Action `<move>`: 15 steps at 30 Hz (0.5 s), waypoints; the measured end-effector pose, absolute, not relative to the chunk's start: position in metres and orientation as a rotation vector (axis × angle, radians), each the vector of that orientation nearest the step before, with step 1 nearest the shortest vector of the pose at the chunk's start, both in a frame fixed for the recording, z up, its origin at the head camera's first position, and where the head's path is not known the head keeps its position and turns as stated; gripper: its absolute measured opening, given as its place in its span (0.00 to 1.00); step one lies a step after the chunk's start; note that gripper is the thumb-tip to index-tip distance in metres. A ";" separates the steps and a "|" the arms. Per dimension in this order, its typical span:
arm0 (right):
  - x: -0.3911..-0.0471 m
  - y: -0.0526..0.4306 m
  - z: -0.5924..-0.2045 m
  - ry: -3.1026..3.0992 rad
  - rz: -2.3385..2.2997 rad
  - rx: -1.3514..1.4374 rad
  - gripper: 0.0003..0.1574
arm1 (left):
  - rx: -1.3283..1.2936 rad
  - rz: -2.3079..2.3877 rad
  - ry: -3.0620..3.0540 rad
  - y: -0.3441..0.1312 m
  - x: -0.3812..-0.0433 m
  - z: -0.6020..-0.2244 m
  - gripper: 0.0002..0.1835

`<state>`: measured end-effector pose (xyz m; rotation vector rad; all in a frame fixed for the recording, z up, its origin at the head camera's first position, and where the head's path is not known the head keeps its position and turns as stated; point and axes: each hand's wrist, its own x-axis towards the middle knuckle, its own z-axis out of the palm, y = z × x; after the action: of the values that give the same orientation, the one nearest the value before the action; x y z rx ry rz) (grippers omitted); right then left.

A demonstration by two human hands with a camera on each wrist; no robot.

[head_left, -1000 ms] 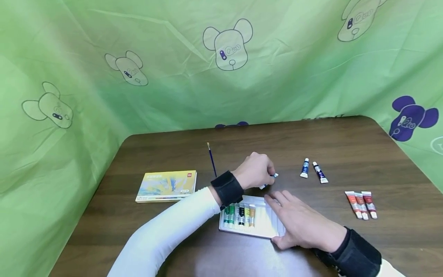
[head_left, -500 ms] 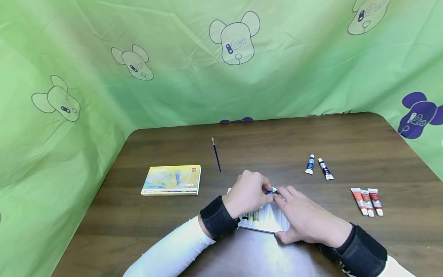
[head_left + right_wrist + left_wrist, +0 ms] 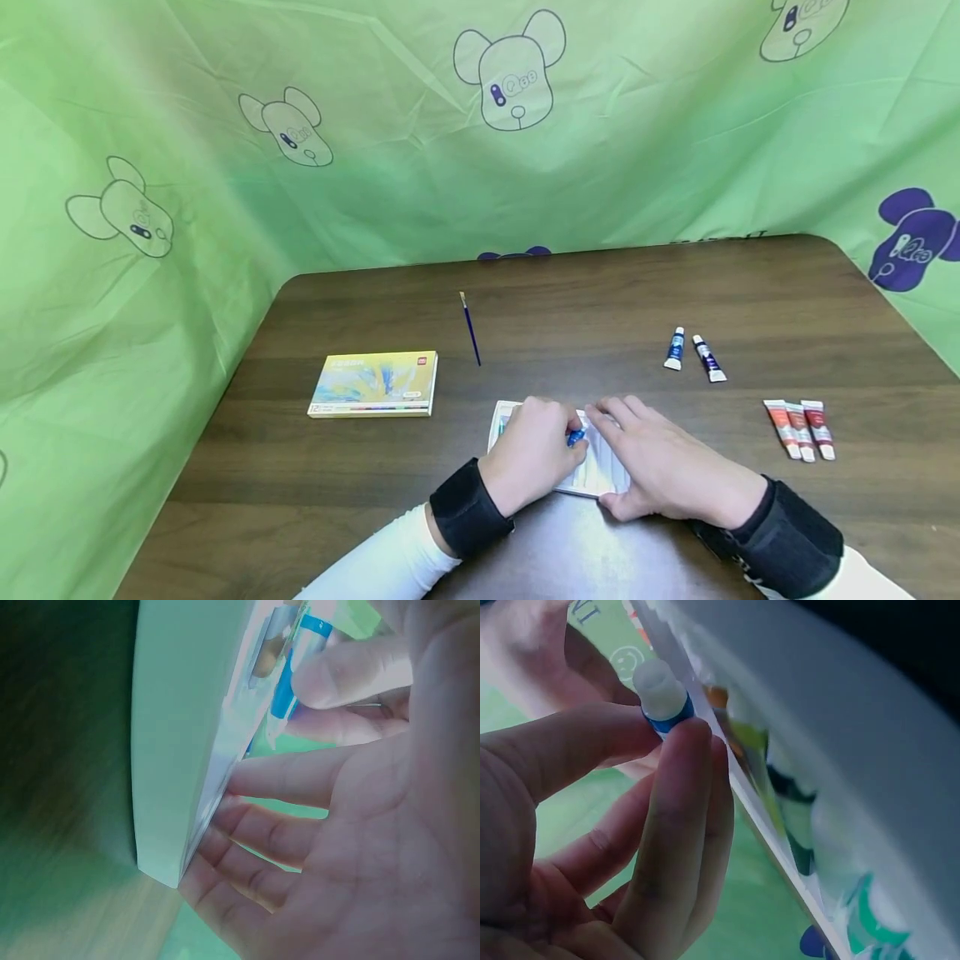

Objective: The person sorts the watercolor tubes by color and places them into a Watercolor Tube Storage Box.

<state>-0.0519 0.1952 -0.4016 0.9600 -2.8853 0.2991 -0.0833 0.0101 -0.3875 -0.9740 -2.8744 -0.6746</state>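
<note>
My left hand (image 3: 531, 454) pinches a small blue paint tube (image 3: 576, 437) between thumb and fingertips, over the white paint tray (image 3: 602, 468). In the left wrist view the tube's white cap (image 3: 660, 686) sticks out past the fingertips, close to the tray's edge. The right hand (image 3: 663, 457) lies spread along the tray's right end, its thumb at the near corner. In the right wrist view its fairly straight fingers touch the tray's side (image 3: 180, 742). Green, black, yellow and brown tubes sit in the tray, mostly hidden behind the left hand in the head view.
Two blue paint tubes (image 3: 674, 348) lie at the back right, with three red and orange tubes (image 3: 799, 431) nearer the right side. A yellow paint box (image 3: 372, 384) is at left, beside a thin paintbrush (image 3: 471, 330). Green printed cloth (image 3: 390, 192) hangs behind the table.
The left hand has brought the blue tube from behind the tray nearer, to over its compartments. My right hand stays at the tray's right end. The head view has shifted slightly.
</note>
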 end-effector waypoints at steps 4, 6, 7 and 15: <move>-0.052 0.196 -0.403 -2.872 0.314 0.958 0.59 | -0.978 -0.538 -2.860 0.015 -0.079 -0.390 0.04; -0.052 0.196 -0.403 -2.868 0.322 0.955 0.58 | -0.991 -0.441 -2.839 0.019 -0.076 -0.391 0.04; -0.052 0.195 -0.404 -2.864 0.323 0.954 0.58 | -1.000 -0.387 -2.824 0.020 -0.075 -0.392 0.04; -0.053 0.196 -0.404 -2.818 0.313 0.966 0.58 | -0.992 -0.035 -2.734 0.030 -0.061 -0.395 0.02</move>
<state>-0.0529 0.1960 -0.4041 0.9663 -2.8178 0.3133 -0.0614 0.0296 -0.3952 -0.9924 -2.7339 -0.0348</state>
